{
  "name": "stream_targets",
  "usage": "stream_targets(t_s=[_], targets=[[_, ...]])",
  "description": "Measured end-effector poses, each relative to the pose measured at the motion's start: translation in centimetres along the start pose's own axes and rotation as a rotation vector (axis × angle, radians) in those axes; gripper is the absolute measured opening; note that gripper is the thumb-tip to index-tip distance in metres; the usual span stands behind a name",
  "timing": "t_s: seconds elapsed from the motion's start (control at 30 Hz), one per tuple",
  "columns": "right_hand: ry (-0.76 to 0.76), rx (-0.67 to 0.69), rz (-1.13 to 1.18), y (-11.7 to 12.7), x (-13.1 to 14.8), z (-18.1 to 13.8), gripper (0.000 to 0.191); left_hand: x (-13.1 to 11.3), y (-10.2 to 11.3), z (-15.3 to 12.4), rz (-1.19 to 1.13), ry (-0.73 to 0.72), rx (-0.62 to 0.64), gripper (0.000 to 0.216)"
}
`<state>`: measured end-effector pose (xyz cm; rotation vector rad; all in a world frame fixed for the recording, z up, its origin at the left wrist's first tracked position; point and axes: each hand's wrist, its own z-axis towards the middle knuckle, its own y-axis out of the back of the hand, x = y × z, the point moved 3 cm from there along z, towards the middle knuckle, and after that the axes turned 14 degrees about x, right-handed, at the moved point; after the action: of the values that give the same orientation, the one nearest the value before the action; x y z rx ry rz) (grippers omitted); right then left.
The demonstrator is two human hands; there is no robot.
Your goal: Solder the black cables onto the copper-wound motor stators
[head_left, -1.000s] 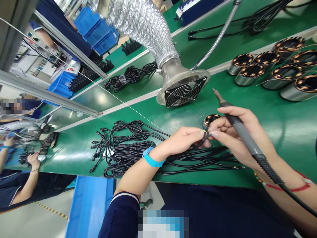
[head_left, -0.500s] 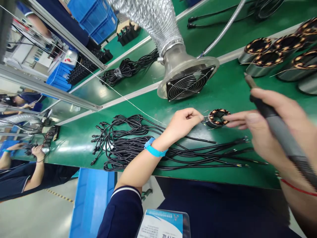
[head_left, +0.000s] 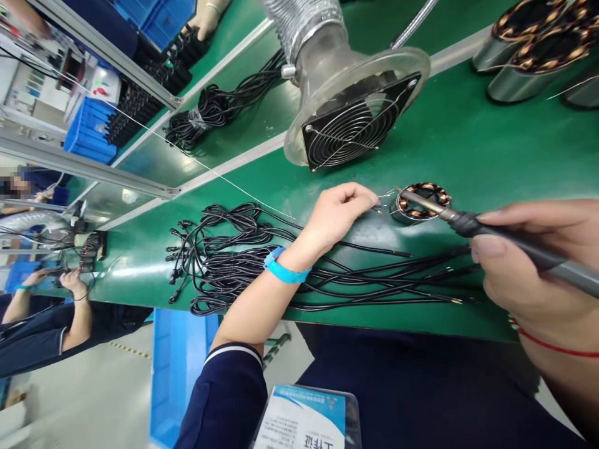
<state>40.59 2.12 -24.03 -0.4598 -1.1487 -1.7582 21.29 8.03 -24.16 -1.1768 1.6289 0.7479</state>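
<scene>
Between the hands, a small copper-wound stator (head_left: 421, 201) lies flat on the green bench (head_left: 491, 149). My right hand (head_left: 528, 268) is closed around a soldering iron (head_left: 468, 221), whose tip rests across the stator. My left hand (head_left: 339, 212) pinches a thin wire (head_left: 384, 198) just beside it at 9 o'clock. At 12 o'clock stands the extraction fan (head_left: 350, 125); black cables (head_left: 243, 262) crowd 7 o'clock. Half a second ago the iron was raised; now it is lowered. Open bench lies at 2 o'clock.
</scene>
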Motion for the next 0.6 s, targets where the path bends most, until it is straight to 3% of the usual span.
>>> stream_targets(t_s=[0.37,0.6], targets=[[-0.193,0.132,0.019,-0.26,-0.11,-0.14,0.016,0.03,-0.22,-0.14,0.032,0.012,-0.008,0.017],[-0.217,0.085,0.028,-0.23,-0.01,-0.15,0.019,0.13,-0.21,-0.1,0.056,0.006,-0.02,0.017]])
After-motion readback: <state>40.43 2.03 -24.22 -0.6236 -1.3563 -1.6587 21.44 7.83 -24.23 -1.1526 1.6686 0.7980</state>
